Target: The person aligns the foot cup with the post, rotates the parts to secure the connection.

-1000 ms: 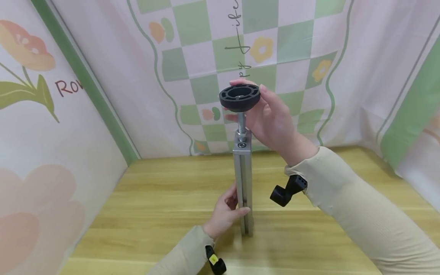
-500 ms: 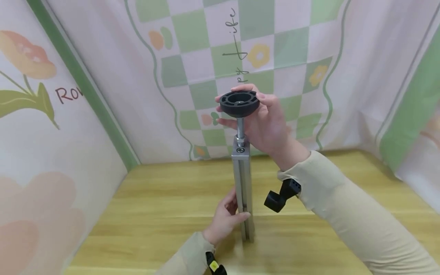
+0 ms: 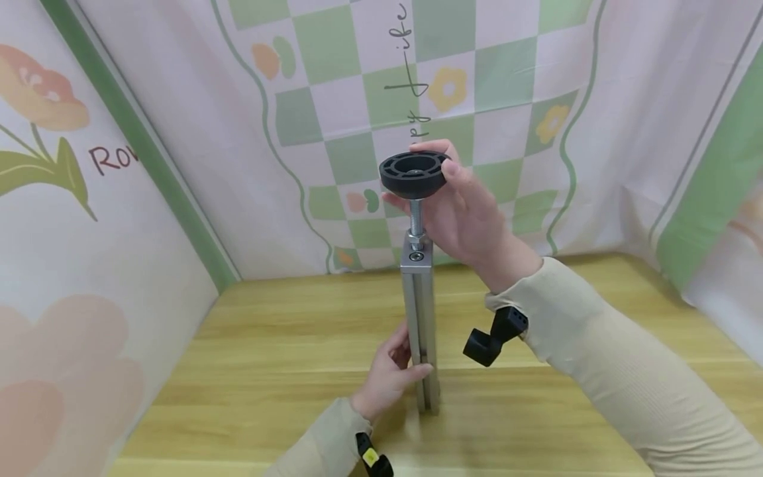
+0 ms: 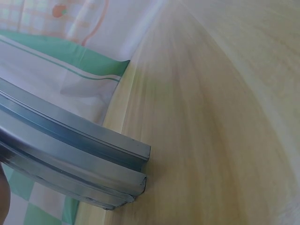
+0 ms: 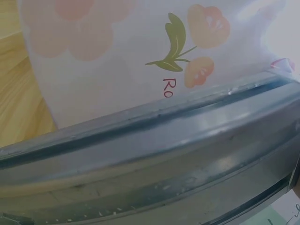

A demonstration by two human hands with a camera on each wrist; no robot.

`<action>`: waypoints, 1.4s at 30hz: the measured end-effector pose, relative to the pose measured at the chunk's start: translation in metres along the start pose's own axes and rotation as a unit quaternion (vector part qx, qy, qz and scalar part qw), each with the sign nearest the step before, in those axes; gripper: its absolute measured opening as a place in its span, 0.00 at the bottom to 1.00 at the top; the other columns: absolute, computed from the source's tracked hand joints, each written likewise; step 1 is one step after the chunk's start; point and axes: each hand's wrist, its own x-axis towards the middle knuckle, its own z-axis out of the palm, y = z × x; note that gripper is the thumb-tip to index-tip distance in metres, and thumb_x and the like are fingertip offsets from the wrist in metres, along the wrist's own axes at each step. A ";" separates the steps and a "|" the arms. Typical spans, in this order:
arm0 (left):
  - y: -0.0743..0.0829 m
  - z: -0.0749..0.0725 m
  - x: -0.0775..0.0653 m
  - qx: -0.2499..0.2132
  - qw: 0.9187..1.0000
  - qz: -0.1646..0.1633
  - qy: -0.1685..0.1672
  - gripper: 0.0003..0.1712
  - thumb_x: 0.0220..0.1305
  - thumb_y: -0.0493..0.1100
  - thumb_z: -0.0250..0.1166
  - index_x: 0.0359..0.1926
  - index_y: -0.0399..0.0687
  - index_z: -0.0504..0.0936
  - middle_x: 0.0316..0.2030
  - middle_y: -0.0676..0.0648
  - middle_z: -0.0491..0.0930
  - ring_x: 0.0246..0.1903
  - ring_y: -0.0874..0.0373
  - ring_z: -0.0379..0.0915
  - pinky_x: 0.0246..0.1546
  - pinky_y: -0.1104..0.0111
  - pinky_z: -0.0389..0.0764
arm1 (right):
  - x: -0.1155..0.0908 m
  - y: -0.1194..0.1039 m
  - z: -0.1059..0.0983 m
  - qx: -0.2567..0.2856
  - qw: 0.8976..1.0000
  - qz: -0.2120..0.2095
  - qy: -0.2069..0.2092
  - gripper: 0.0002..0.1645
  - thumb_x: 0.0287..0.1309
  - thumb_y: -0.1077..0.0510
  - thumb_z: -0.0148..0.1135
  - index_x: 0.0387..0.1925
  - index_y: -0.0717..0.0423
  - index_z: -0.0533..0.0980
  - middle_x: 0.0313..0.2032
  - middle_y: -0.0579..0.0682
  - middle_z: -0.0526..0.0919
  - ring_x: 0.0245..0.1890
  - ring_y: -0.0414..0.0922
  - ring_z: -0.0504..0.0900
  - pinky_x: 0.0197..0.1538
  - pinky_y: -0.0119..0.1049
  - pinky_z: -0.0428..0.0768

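A grooved aluminium profile [image 3: 420, 308] stands upright on the wooden table. From its capped top end, beside a socket-head screw [image 3: 416, 256], rises a threaded rod [image 3: 416, 215] with a hex nut [image 3: 416, 240]. The rod carries a round black levelling foot [image 3: 396, 183]. My right hand [image 3: 473, 225] holds the foot's rim, thumb on the near right side and fingers behind, partly hidden. Low down, my left hand [image 3: 387, 383] grips the profile, thumb across its front. The left wrist view shows the profile's lower end [image 4: 79, 150] against the table; its side [image 5: 164, 150] fills much of the right wrist view.
The wooden table [image 3: 268, 351] runs back to a printed curtain [image 3: 334, 106] with green checks and flowers. Another curtain [image 3: 71, 245] hangs along the left side, and more fabric [image 3: 709, 218] on the right. Each sleeve carries a black wrist camera [image 3: 495, 336].
My right fingers have shifted around the foot's rim, now less visible at its left. The profile and my left hand keep their places, apart from a slight shift of the view.
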 end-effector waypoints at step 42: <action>-0.002 -0.001 0.001 -0.014 1.000 -0.015 0.011 0.47 0.55 0.30 0.65 0.73 0.43 0.51 0.69 0.36 0.57 0.61 0.63 0.64 0.63 0.72 0.64 | -0.005 0.003 0.010 -0.174 0.969 -0.111 0.133 0.37 0.35 0.46 0.78 0.43 0.49 0.63 0.48 0.52 0.81 0.47 0.45 0.80 0.53 0.33 0.76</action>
